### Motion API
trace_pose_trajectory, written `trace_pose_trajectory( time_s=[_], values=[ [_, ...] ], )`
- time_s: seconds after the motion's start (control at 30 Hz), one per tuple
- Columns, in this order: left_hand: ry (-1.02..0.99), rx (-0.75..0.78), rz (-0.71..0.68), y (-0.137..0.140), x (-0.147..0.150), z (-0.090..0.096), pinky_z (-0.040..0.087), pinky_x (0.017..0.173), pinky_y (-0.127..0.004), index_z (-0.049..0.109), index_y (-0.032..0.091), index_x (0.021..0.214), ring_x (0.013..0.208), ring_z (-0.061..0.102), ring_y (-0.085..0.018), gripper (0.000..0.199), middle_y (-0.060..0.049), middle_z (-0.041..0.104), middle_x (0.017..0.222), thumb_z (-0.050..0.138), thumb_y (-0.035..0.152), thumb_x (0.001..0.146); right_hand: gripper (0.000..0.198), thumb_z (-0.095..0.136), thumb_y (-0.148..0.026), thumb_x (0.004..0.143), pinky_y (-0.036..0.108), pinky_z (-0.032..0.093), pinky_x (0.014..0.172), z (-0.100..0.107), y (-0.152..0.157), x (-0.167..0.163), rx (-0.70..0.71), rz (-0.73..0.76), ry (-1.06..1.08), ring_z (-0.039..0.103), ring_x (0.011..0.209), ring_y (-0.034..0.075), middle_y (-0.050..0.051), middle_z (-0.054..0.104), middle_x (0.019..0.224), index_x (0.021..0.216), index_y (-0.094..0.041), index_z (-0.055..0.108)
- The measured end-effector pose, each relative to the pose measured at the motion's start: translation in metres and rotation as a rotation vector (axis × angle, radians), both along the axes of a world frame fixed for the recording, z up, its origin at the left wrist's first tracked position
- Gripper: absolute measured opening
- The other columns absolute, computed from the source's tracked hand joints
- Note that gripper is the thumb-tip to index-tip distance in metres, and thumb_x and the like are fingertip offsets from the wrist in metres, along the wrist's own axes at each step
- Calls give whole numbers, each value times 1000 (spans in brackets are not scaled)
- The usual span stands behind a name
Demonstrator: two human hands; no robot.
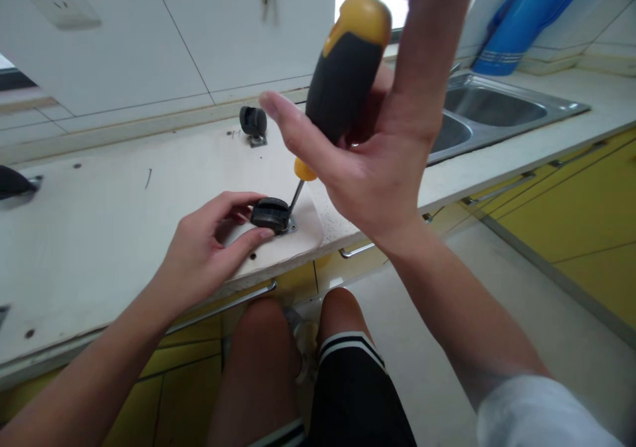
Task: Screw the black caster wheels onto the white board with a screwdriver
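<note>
Black rubber and metal made up the little caster wheel [271, 214]. It looked hard and stiff, not easy to break, and light enough for one hand. Its round sides looked like the best place to hold it, since they gave the fingers something to pinch.

In the head view, the wheel sat on a white board [124, 222] that lay on the table [521, 149], close to the board's rounded near right corner. The left hand [209, 248] was curled around the wheel. Its fingers [233, 202] touched the far side and the thumb pressed the near side, so the wheel was pinched between them.

The right hand [377, 162] was up above the wheel and gripped the screwdriver [342, 83] by its fat black and yellow handle. The handle looked thick and not slippery. One finger stuck out straight, the rest wrapped around. The thin metal tip pointed down at the small plate under the wheel, right beside the left fingertips.

A second wheel [253, 124] stood at the board's far edge. A steel sink [566, 106] lay at the table's right end.
</note>
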State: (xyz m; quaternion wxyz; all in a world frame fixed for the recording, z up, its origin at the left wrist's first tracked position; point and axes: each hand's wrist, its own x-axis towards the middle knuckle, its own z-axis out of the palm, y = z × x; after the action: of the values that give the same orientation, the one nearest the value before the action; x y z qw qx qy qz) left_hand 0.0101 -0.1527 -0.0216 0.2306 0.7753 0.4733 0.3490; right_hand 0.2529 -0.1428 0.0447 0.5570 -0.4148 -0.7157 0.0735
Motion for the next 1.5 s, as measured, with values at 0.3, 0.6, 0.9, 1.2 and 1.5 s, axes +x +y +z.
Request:
trace_pose_trajectory(
  time_s=[0.3,0.6,0.9,1.2,1.5],
  values=[
    [54,124,-52,-2,3,5,63,96,-46,72,29,132,105,77,-29,43,-6,80,120,84,49,95,48,55,-68,108,25,53,74,52,18,-7,-65,20,-340,77,94,20,2,74,92,108,-22,68],
    [74,194,-78,0,5,6,61,90,-42,71,24,128,98,74,-26,42,-7,79,116,81,48,95,30,47,-37,114,29,48,84,91,-14,6,121,13,-866,73,108,22,5,79,120,126,-23,70],
    [1,179,-92,3,8,5,61,88,-41,72,19,123,94,73,-25,46,-9,79,111,80,51,90,37,84,-46,97,29,40,74,113,0,-5,-192,48,-906,68,90,20,3,76,101,125,-26,71],
    [-33,186,-114,8,7,-1,60,84,-41,72,19,123,90,71,-25,52,-10,78,111,79,55,88,40,76,-52,102,37,44,79,127,-9,-17,-311,-24,-1015,66,101,26,10,73,110,128,-23,67],
    [-54,177,-139,8,7,-1,60,86,-41,72,16,125,90,69,-25,54,-11,77,112,79,56,90,41,71,-52,106,37,43,77,131,-14,-17,-353,-52,-1040,63,94,24,11,72,111,131,-20,64]
  ],
)
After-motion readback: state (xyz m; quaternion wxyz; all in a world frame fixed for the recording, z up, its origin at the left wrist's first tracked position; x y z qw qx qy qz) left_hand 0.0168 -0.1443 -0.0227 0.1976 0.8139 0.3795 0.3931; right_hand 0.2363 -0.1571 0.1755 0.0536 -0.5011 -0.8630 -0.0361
